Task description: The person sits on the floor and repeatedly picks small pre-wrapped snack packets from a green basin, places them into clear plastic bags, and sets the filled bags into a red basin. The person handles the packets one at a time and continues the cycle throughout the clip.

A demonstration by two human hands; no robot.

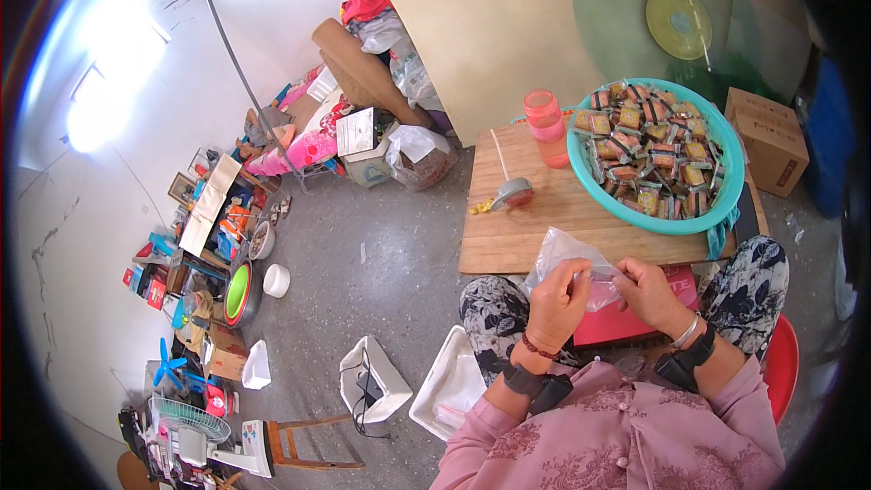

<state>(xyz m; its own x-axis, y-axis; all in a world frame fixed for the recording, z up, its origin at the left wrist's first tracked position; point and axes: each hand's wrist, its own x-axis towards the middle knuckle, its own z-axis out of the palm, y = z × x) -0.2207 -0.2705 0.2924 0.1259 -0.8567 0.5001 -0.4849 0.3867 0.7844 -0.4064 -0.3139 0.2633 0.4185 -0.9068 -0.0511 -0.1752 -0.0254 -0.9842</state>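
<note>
A clear plastic bag (555, 252) is pinched between my two hands, just past the near edge of a wooden board (494, 254). My left hand (558, 304) grips its left side with curled fingers. On the other side, my right hand (650, 295) pinches its edge between thumb and fingers. Whether anything lies inside the bag, I cannot tell. Beyond my right hand stands a turquoise basin (594, 189), heaped with small individually wrapped snacks (649, 150). A metal scoop (515, 192) with a long pale handle rests on the board beside small yellow pieces (481, 207).
A pink bottle (546, 132) stands at the basin's left. Below the board is a red box (626, 325). White bins (386, 367) sit on the floor to my left, near a wooden stool (295, 445) and a fan (189, 417). A cardboard box (767, 141) stands at right.
</note>
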